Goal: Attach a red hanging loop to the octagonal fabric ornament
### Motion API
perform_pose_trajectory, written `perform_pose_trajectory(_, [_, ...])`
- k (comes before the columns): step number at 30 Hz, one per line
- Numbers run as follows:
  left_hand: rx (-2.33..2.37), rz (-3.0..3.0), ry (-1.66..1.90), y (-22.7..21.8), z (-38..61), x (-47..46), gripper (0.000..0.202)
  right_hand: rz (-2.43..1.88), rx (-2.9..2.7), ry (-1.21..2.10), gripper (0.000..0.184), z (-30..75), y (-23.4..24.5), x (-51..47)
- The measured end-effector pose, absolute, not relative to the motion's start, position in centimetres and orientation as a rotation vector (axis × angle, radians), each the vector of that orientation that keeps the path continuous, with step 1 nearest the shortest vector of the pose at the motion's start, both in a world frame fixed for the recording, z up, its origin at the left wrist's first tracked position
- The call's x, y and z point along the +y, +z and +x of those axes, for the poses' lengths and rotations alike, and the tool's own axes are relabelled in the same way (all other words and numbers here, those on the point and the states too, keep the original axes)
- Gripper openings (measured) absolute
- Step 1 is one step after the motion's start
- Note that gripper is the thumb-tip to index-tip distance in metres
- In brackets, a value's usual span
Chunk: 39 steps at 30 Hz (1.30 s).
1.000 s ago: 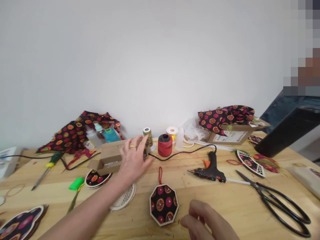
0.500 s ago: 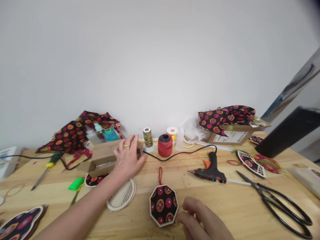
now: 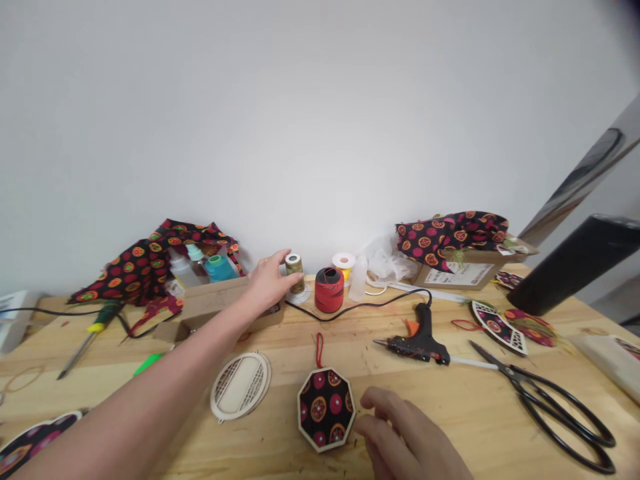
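My left hand (image 3: 271, 281) reaches across the wooden table (image 3: 450, 413) to the back, its fingers and thumb closed round an olive-gold thread spool (image 3: 294, 265) that stands upright by the wall. The forearm passes over a long cardboard box (image 3: 213, 303). My right hand (image 3: 407, 440) rests low on the table with loosely bent fingers and holds nothing. Its fingertips lie just right of an octagonal ornament (image 3: 326, 408) covered in black fabric with red and orange dots, which has a red loop at the top.
A red thread spool (image 3: 329, 290), a black glue gun (image 3: 419, 343) with its cord and black scissors (image 3: 555, 407) lie to the right. A round wooden lattice disc (image 3: 241, 385), a screwdriver (image 3: 90, 337), bottles (image 3: 200, 267) and dotted fabric (image 3: 143, 263) lie to the left. At the back right stands a fabric-filled box (image 3: 467, 270).
My left hand left the cardboard box and moved right and back to the olive-gold spool. The box shifted left and back, uncovering the lattice disc. My right hand edged toward the ornament.
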State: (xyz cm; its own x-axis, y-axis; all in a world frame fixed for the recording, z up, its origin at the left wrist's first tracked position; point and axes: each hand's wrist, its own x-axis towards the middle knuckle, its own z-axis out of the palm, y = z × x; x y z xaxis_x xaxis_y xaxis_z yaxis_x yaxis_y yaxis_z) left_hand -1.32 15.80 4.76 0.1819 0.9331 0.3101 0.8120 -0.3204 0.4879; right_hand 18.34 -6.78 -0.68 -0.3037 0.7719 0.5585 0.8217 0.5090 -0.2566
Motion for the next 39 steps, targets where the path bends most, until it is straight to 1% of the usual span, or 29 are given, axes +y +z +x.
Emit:
perform_pose_trajectory(5, [1.615,2.203,0.862,4.5,-1.3,16.1,0.036,-1.299,-2.206,-0.358,0.032,18.6,3.9,-2.2])
perform_pose_trajectory(8, [1.575,2.186,0.869,4.5,-1.3,16.1,0.031,-1.452,-2.294,-0.509,0.038,18.1,6.7,2.1])
perform_pose_trajectory(12, [1.543,2.166,0.877,4.4,-1.4,16.2,0.030,-1.544,-2.438,-0.593,0.053,17.1,7.6,7.3])
perform_pose_trajectory(14, [1.536,2.155,0.877,4.4,-1.4,16.1,0.031,-1.546,-2.539,-0.575,0.055,16.9,7.2,9.0])
perform_pose_trajectory(16, [1.530,2.147,0.872,4.4,-1.5,16.1,0.031,-1.527,-2.616,-0.534,0.047,16.8,6.8,10.2])
perform_pose_trajectory(19, [1.525,2.140,0.858,4.4,-1.5,16.0,0.030,-1.498,-2.655,-0.506,0.030,16.7,6.5,11.3])
perform_pose_trajectory(21, [1.526,2.136,0.847,4.5,-1.5,15.9,0.030,-1.498,-2.644,-0.513,0.025,16.5,6.4,12.0])
perform_pose_trajectory(28, [1.515,2.151,0.810,4.7,-1.5,15.2,0.030,-1.522,-2.600,-0.496,0.024,15.9,5.8,15.0])
perform_pose_trajectory(32, [1.503,2.168,0.811,4.6,-1.2,14.9,0.032,-1.527,-2.551,-0.489,0.029,15.7,6.6,13.9])
perform_pose_trajectory(34, [1.513,2.169,0.827,4.7,-1.2,14.9,0.037,-1.524,-2.509,-0.484,0.030,15.5,7.0,12.1])
perform_pose_trajectory(37, [1.563,2.153,0.894,5.4,-1.4,14.2,0.051,-1.551,-2.466,-0.427,0.023,15.2,6.7,9.2])
perform_pose_trajectory(39, [1.585,2.165,0.996,6.2,-1.6,12.7,0.053,-1.567,-2.472,-0.361,0.019,15.0,5.8,7.9])
